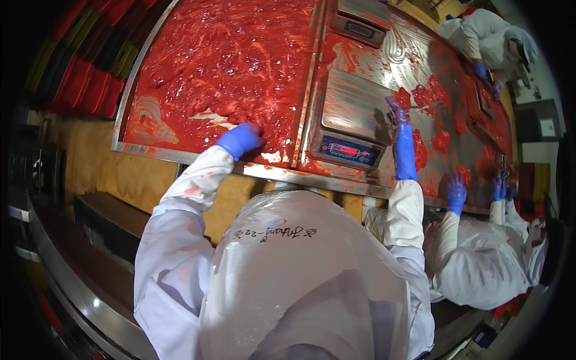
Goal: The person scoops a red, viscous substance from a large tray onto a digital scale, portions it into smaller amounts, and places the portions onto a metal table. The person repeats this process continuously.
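Observation:
My left hand [240, 140], in a blue glove, reaches into a wet mass of raw red meat [225, 58] in a metal-rimmed tray. Its fingertips are hidden, so any grip there cannot be made out. Next to that hand, pale patches [211, 117] show through the meat. My right hand [399, 117], also gloved in blue and smeared red, is over the right edge of a digital scale's steel platform [355, 105]. A thin, shiny strip [420, 109], possibly a tool, extends rightward beside it; whether my fingers grip it is unclear.
The scale's lit display [346, 150] faces me. Behind it stands a second scale [360, 27]. Meat pieces [438, 141] dot the steel table [463, 153]. Co-workers in white work at right [477, 261] and across the table [486, 36]. Stacked coloured crates [85, 85] stand left.

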Available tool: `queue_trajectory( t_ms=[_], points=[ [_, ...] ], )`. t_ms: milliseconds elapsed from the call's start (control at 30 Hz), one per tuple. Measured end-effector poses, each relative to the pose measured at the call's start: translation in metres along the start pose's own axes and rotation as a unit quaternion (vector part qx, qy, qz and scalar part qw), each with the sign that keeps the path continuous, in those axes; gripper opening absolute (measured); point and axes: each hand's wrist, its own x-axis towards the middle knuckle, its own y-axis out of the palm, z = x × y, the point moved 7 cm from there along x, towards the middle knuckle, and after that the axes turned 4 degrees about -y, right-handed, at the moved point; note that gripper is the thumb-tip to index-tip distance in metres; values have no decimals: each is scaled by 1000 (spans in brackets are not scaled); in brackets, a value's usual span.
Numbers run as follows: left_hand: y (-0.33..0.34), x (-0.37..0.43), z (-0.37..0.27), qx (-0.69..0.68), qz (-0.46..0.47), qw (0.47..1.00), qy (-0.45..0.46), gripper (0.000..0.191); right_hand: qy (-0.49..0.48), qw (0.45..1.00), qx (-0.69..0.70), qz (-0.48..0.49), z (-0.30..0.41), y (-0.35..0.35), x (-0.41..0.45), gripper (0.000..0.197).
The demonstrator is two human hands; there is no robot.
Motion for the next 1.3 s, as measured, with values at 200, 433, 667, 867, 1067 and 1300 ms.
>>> queue_trajectory(
  t_ms=[200,433,667,867,1067,1300],
  points=[
    [-45,-25,13,42,-201,975,84,23,43,995,-50,-78,-10,-33,-22,55],
    [44,-8,-88,-70,96,979,165,54,172,977,8,-122,-64,-70,-34,63],
    [52,1,-90,-7,80,986,144,58,146,971,154,-110,-86,-58,-5,64],
    [41,-17,-102,-77,60,987,126,50,172,969,140,-106,-86,-64,4,62],
    [-3,3,-89,-243,-72,966,45,35,121,970,102,-182,-96,-106,38,39],
    [-84,106,-164,-366,-224,893,137,44,180,974,-66,-123,-149,-109,108,41]
  ],
)
